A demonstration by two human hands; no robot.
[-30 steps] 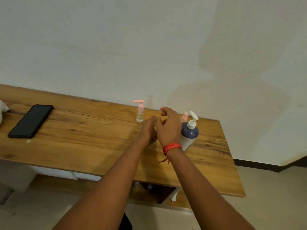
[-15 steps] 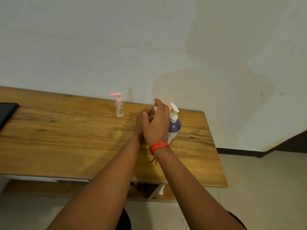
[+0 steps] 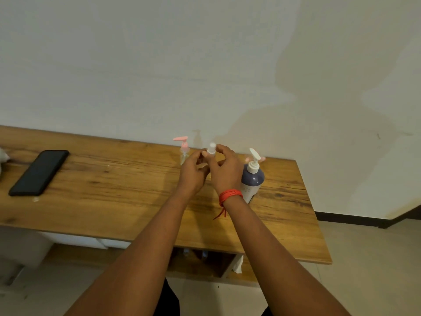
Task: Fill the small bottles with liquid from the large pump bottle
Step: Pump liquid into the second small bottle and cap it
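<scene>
A large purple pump bottle [image 3: 251, 181] with a white pump stands on the wooden table [image 3: 114, 190], just right of my right wrist. A small clear bottle with a pink pump [image 3: 184, 149] stands near the wall behind my left hand. A second pink pump [image 3: 262, 159] peeks out behind the large bottle. Between my hands is a small bottle with a white cap [image 3: 211, 148]; its body is hidden. My right hand [image 3: 224, 171] pinches the white cap. My left hand [image 3: 193, 172] curls around the hidden body below it.
A black phone [image 3: 38, 172] lies flat on the table's left part. A white object [image 3: 3, 156] shows at the far left edge. The wall runs close behind the bottles. The table's right end [image 3: 316, 222] drops to a tiled floor.
The small white-capped bottle has risen into sight between my hands, which moved slightly left of the large pump bottle. The camera swung back left, so the phone shows whole again.
</scene>
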